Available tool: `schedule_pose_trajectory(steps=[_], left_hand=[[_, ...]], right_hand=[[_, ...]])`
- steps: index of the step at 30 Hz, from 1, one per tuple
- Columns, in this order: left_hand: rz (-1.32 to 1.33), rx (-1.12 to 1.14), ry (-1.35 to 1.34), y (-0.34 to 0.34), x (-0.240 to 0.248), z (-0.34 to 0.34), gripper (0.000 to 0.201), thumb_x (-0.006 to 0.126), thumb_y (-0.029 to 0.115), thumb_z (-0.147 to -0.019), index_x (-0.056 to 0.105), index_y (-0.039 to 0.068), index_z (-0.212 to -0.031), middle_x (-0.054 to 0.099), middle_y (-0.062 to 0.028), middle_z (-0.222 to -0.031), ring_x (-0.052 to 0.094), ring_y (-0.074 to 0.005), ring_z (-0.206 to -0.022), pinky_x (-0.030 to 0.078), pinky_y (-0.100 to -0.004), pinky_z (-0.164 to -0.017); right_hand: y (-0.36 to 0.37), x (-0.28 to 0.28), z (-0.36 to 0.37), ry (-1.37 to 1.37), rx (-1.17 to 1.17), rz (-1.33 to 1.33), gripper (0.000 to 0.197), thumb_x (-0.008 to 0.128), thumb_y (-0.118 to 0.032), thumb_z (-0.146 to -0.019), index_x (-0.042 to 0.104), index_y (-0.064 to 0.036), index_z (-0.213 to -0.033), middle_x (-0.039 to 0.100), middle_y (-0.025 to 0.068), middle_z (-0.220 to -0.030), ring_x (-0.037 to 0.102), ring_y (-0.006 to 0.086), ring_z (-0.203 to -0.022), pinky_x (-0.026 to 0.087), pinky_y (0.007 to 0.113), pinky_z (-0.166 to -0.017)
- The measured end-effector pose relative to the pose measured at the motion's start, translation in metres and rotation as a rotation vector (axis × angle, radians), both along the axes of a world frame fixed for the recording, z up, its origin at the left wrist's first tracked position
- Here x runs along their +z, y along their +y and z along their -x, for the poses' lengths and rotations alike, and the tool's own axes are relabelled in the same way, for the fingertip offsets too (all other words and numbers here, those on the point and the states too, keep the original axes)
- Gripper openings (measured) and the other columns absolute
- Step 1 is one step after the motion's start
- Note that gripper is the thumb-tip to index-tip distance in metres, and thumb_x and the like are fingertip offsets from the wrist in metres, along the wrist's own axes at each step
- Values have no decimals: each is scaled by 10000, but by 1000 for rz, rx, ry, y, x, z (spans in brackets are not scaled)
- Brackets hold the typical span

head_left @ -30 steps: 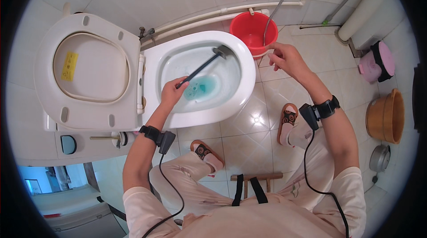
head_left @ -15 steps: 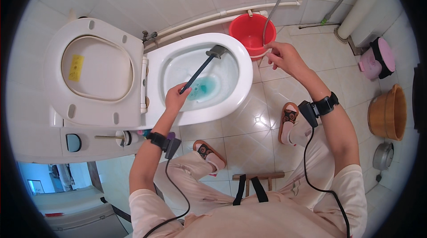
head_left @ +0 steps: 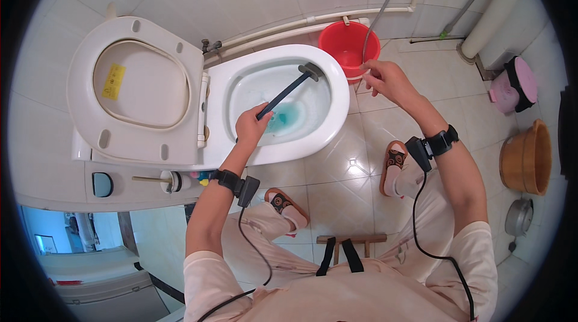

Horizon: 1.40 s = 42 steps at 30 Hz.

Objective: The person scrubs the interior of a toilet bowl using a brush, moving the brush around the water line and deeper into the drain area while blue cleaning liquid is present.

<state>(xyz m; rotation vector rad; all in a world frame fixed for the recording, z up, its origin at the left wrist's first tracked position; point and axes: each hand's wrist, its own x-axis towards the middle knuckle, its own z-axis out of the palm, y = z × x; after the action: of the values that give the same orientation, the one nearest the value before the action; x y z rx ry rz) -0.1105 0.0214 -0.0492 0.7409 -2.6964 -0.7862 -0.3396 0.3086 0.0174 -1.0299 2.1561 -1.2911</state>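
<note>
My left hand [head_left: 250, 125] is closed around the dark blue handle of a toilet brush [head_left: 288, 93], over the near side of the white toilet bowl [head_left: 341, 90]. The brush's flat grey head rests against the inner wall at the bowl's far right. Blue-green liquid [head_left: 283, 118] lies at the bottom of the bowl. My right hand [head_left: 390, 83] hovers by the near rim of a red bucket [head_left: 333, 38], fingers loosely bent and apart, with nothing visible in them. A thin grey hose [head_left: 383, 6] drops into the bucket just beyond my fingertips.
The toilet seat and lid [head_left: 86, 102] stand raised at the left, a yellow label inside. A holder with a rod [head_left: 173, 182] sits near the toilet base. On the right are a pink bin [head_left: 524, 84], a wooden tub [head_left: 524, 159] and a floor stool [head_left: 374, 238].
The brush head has shifted slightly right along the bowl wall, and my left hand has moved up and right with it. My right hand stays almost still. The whole view has shifted a little.
</note>
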Motion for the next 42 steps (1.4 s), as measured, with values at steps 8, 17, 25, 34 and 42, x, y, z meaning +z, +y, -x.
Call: schedule_pose_trajectory(steps=[8,17,25,34,42], left_hand=[[-54,-86,72,14,-2,-12,352,676,307,-767,652,126,-1069,628,-126,-687,562,-205,-541,430,-303,-531],[-64,39,91,3,-12,0,335,682,310,-761,664,119,-1037,649,-144,-763,633,-234,-641,465,-310,-582],[163,-228,25,-5,19,-13,320,690,274,-748,665,156,-1044,636,-126,-718,600,-275,-613,455,-322,-551],[74,-199,-62,13,35,-11,334,688,254,-762,652,133,-1072,659,-146,-821,635,-238,-659,476,-288,-619],[153,-340,13,-10,35,-13,308,679,292,-754,668,141,-1022,652,-120,-773,618,-288,-654,478,-332,-588]], right_hand=[[6,-5,2,9,-8,24,179,524,-50,-860,558,48,-1006,573,77,-664,566,119,-587,495,253,-507],[2,-2,3,1,-24,22,179,521,-48,-861,566,48,-1005,575,74,-666,565,119,-587,492,249,-503],[3,-3,2,30,-6,-11,192,522,-53,-861,559,50,-1018,574,74,-661,562,119,-575,496,252,-510],[3,2,2,38,-35,-34,195,517,-63,-866,556,39,-1028,574,77,-644,561,119,-558,490,252,-506],[1,-2,3,20,-18,-14,194,519,-60,-860,556,45,-1019,575,77,-665,566,122,-581,488,252,-495]])
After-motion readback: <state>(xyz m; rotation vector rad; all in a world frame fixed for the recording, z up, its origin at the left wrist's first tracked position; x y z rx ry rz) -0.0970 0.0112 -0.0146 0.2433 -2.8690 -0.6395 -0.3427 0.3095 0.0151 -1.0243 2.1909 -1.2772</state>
